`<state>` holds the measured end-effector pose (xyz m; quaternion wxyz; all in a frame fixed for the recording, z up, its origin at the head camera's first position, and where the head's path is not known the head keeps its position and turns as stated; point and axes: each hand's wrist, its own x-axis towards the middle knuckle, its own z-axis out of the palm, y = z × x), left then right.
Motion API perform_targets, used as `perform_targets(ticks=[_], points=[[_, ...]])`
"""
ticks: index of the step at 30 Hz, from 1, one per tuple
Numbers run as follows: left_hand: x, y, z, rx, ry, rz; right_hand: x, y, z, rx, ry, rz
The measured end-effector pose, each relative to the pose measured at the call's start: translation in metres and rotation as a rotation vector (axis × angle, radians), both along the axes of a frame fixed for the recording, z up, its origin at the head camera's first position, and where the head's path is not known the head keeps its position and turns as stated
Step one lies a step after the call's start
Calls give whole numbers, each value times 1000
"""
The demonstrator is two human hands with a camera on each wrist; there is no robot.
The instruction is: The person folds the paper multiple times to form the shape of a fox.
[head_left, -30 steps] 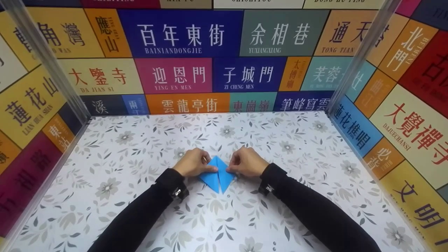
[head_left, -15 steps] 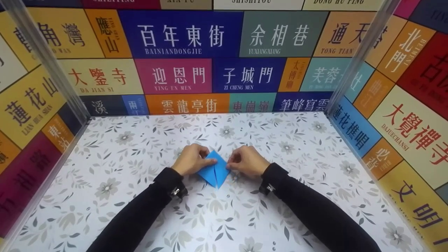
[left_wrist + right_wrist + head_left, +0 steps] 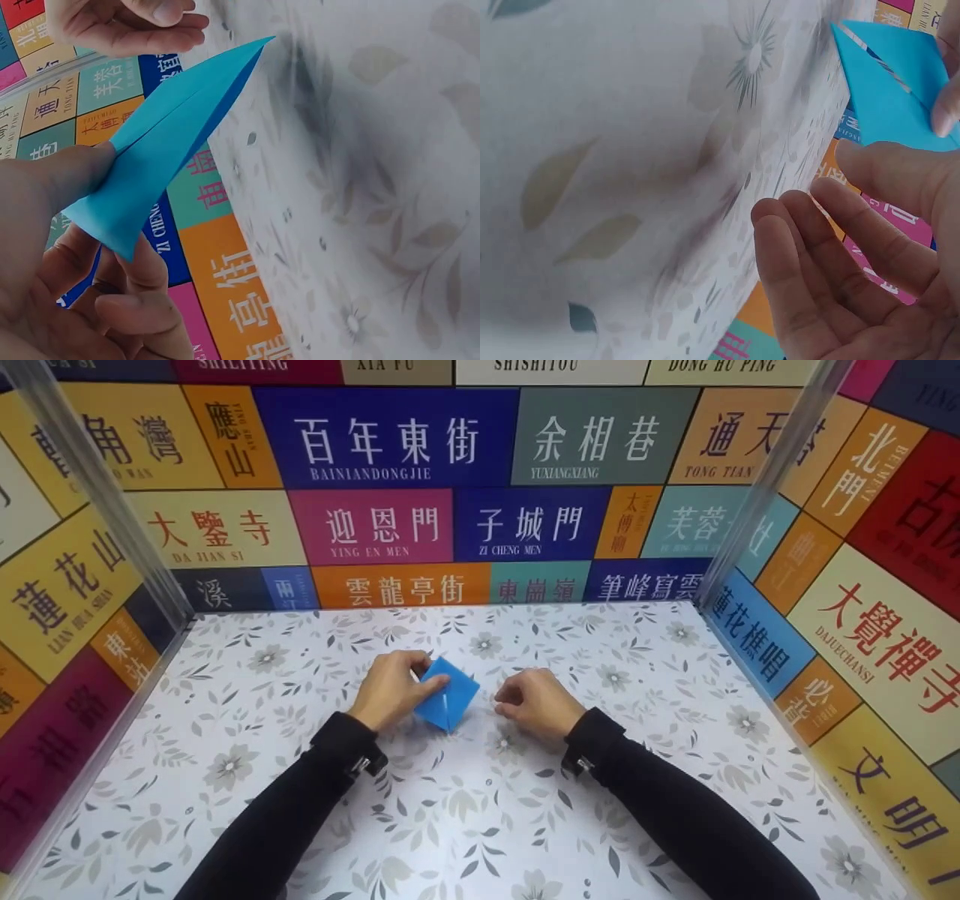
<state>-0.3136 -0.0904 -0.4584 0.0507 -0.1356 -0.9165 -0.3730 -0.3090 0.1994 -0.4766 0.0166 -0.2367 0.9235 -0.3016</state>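
Observation:
A folded piece of blue paper (image 3: pixel 456 694) is held up off the table by my left hand (image 3: pixel 391 690). The left wrist view shows the thumb on top of the paper (image 3: pixel 176 124) and curled fingers beneath it. A slit between two folded flaps runs down its face, and one corner points away from the palm. My right hand (image 3: pixel 538 706) is apart from it, to the right. In the right wrist view that hand (image 3: pixel 855 255) has loosely bent fingers with nothing between them; the paper (image 3: pixel 889 86) appears beyond its thumb.
A white tabletop (image 3: pixel 300 795) with a grey leaf and flower print lies under both hands. Panels with colourful Chinese signs form the back wall (image 3: pixel 390 442) and both sides. Clear corner strips (image 3: pixel 780 472) join the panels.
The left hand has lifted the blue paper up and to the left, tilting it. The right hand, which was at the paper's right edge, is now away from it.

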Motion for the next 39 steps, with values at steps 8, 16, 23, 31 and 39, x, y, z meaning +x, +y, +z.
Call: perform_targets(ticks=[8,16,23,31,39], points=[[2,-3,1,-56,152,-10,4,2,2,17,32,9],[8,0,-16,-163,495,-165,5,-1,6,4,86,23],[14,6,-26,-240,664,-266,6,-6,10,-26,123,14],[23,15,-36,-333,659,-338,11,-7,10,-1,164,18],[30,18,-42,-341,537,-441,15,-11,4,23,124,63]])
